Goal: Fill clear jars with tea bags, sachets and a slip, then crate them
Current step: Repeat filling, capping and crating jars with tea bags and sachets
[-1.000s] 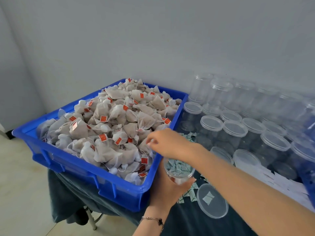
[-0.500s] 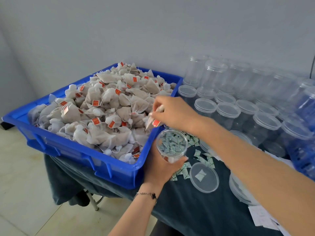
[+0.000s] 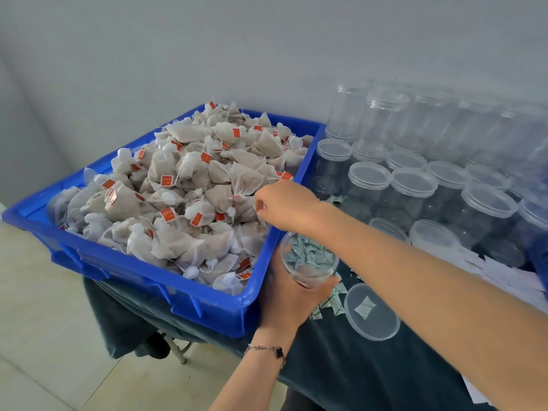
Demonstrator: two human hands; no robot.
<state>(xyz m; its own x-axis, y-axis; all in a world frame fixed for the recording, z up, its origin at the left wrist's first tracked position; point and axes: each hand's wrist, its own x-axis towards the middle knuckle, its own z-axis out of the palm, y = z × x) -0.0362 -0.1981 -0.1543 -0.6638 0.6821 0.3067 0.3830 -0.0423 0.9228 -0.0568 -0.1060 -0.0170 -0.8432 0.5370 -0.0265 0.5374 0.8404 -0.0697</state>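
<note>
The left hand (image 3: 289, 295) gripped an open clear jar (image 3: 308, 262) from below and from the side, its fingers curled round the wall, and held it upright just beside the near right corner of the blue crate (image 3: 189, 301). A tea bag lay at the bottom of the jar, and the green-and-white sachets (image 3: 326, 307) scattered on the dark tablecloth (image 3: 355, 369) showed through its clear wall, so that what sat inside and what lay beneath were hard to tell apart. The right hand (image 3: 286, 207) reached across above the jar's mouth to the heap of tea bags (image 3: 189, 197) in the crate, knuckles up and fingers curled down among the bags at the heap's right edge; the fingertips were hidden under the hand, and whether they pinched a bag or only touched the pile could not be told. A loose lid (image 3: 370, 312) lay flat on the cloth just right of the jar, with a sachet showing through it. Behind, rows of lidded jars (image 3: 415, 188) stood close together, and taller stacked ones at the back blurred into the grey wall. White paper slips (image 3: 504, 277) lay partly under the right forearm, their print too small to read. A blue object at the right edge was cut off by the frame. The left wrist wore a thin bracelet (image 3: 267, 350).
</note>
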